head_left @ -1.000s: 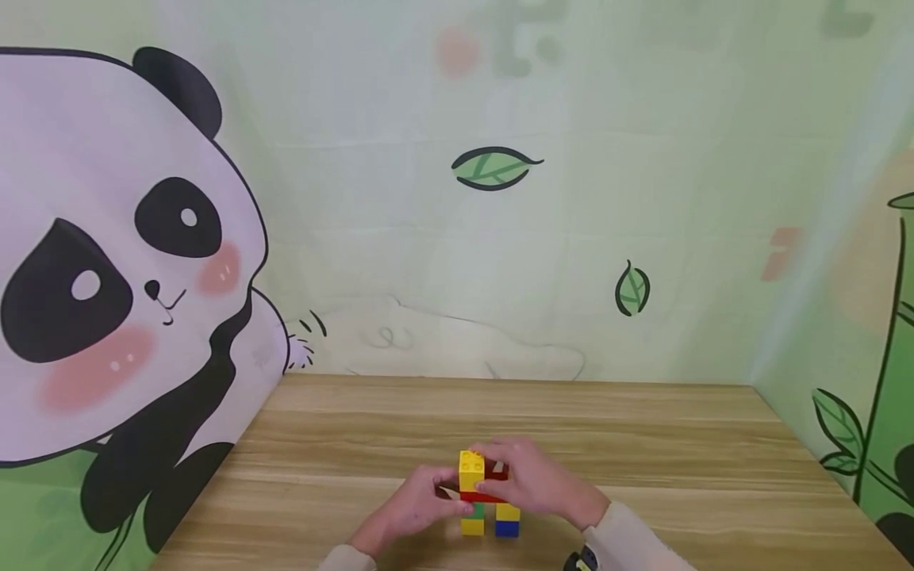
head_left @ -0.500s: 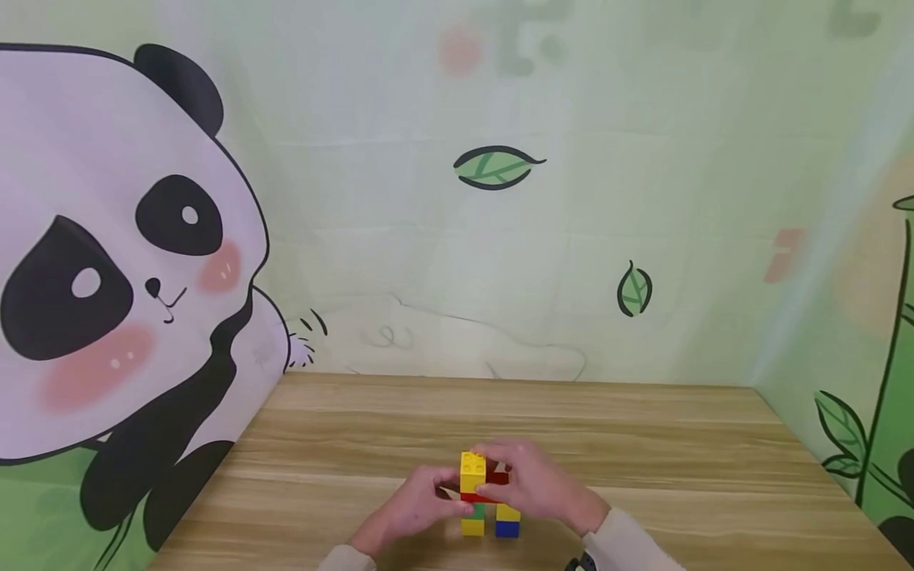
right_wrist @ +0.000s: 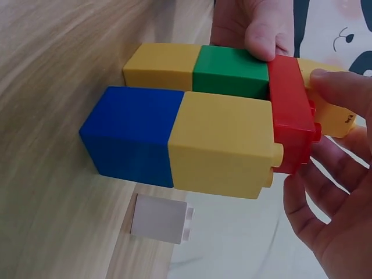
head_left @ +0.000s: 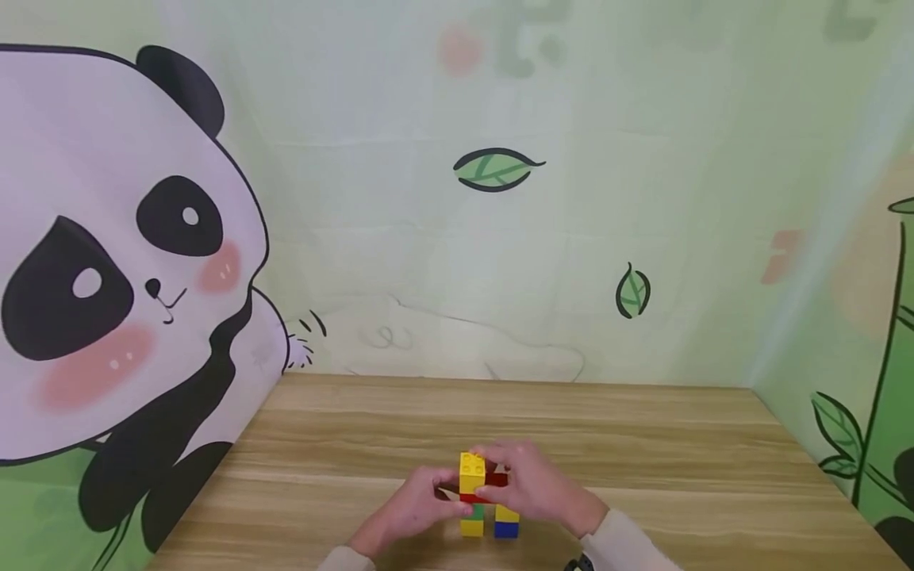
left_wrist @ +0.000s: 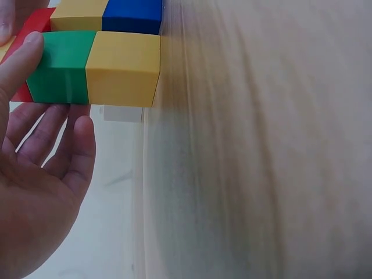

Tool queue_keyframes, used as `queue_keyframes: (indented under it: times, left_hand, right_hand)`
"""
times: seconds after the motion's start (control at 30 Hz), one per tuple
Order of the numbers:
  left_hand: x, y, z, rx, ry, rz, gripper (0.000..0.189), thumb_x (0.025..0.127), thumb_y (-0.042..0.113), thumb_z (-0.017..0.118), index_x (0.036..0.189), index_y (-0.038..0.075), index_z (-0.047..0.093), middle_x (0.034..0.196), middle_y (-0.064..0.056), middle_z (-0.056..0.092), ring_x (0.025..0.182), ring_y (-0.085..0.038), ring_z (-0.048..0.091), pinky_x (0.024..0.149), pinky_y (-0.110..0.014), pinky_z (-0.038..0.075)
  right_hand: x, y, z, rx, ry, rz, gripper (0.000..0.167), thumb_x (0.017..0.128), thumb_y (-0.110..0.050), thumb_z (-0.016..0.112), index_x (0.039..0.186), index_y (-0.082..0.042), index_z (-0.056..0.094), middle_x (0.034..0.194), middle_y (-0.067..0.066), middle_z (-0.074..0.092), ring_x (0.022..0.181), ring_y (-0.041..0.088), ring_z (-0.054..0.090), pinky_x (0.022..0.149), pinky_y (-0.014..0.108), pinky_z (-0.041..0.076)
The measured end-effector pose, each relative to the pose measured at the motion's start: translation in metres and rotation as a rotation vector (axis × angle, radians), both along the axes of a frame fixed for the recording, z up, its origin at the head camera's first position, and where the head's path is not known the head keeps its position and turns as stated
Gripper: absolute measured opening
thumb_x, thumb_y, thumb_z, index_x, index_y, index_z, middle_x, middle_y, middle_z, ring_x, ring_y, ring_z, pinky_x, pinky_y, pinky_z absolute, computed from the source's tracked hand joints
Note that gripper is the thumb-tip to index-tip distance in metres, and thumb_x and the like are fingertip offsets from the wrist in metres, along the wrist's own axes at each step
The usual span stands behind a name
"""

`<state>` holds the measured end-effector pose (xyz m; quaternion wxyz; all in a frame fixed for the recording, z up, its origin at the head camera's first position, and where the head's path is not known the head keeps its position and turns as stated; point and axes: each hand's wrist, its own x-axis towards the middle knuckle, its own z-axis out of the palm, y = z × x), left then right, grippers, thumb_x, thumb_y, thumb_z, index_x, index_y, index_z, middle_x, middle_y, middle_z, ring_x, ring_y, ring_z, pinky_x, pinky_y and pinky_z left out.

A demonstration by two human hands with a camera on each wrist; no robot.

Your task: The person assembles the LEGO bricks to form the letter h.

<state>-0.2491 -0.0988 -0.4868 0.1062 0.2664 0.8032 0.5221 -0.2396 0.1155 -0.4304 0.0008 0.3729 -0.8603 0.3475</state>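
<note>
A small structure of toy building bricks stands on the wooden table (head_left: 343,444). Its left column has a green brick (left_wrist: 64,70) over a yellow brick (left_wrist: 122,68); its right column has another yellow brick (right_wrist: 224,131) over a blue brick (right_wrist: 133,131). A red brick (right_wrist: 290,93) bridges both columns, and a top yellow brick (head_left: 471,481) sits on its left end. My left hand (head_left: 420,503) grips the left column by the green brick, thumb in front near the red brick, fingers behind. My right hand (head_left: 537,482) pinches the top yellow brick, its thumb on the front.
Behind the structure lies a pale brick (right_wrist: 160,218), visible in both wrist views and hidden in the head view. A printed backdrop (head_left: 400,238) with a panda rises from the table's back edge. A dark wrist device (head_left: 580,564) shows at the right sleeve.
Both hands keep their hold on the bricks. Only a very slight shift of the head view is visible.
</note>
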Motion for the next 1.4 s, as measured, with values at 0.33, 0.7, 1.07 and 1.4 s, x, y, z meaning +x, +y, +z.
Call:
queue_keyframes:
  times: [0.33,0.7,1.07,1.4]
  left_hand:
    - [0.002,0.001,0.001,-0.014,-0.016,0.003,0.026,0.084,0.022,0.073,0.108,0.016,0.069,0.099,0.006,0.068,0.09,-0.012,0.061,0.077,-0.024,0.051]
    - [0.001,0.0,-0.001,0.0,-0.016,-0.01,0.028,0.085,0.021,0.072,0.111,0.013,0.067,0.101,0.004,0.068,0.092,-0.014,0.061,0.078,-0.025,0.051]
    - [0.002,-0.003,0.0,-0.012,-0.043,0.029,0.034,0.081,0.022,0.076,0.112,0.011,0.066,0.101,0.002,0.067,0.091,-0.017,0.06,0.077,-0.026,0.051]
    - [0.005,-0.005,0.003,-0.01,-0.068,0.033,0.037,0.08,0.02,0.076,0.114,0.009,0.064,0.103,-0.001,0.066,0.091,-0.019,0.06,0.077,-0.027,0.051]
  right_hand:
    - [0.001,0.002,-0.004,-0.057,-0.067,-0.023,0.033,0.085,-0.022,0.072,0.117,-0.021,0.063,0.093,-0.014,0.063,0.078,0.009,0.058,0.067,0.021,0.052]
    - [0.003,0.006,-0.003,-0.04,-0.126,-0.062,0.051,0.088,-0.032,0.068,0.132,-0.011,0.054,0.105,-0.006,0.06,0.087,0.015,0.056,0.074,0.023,0.05]
    - [-0.014,0.032,-0.01,-0.098,-0.05,-0.165,0.036,0.093,-0.032,0.06,0.12,-0.008,0.063,0.112,0.005,0.064,0.1,0.026,0.055,0.078,0.031,0.048]
    - [-0.035,0.048,-0.03,-0.069,-0.03,-0.26,0.034,0.088,-0.016,0.068,0.12,-0.007,0.062,0.119,0.008,0.059,0.102,0.03,0.055,0.075,0.036,0.049]
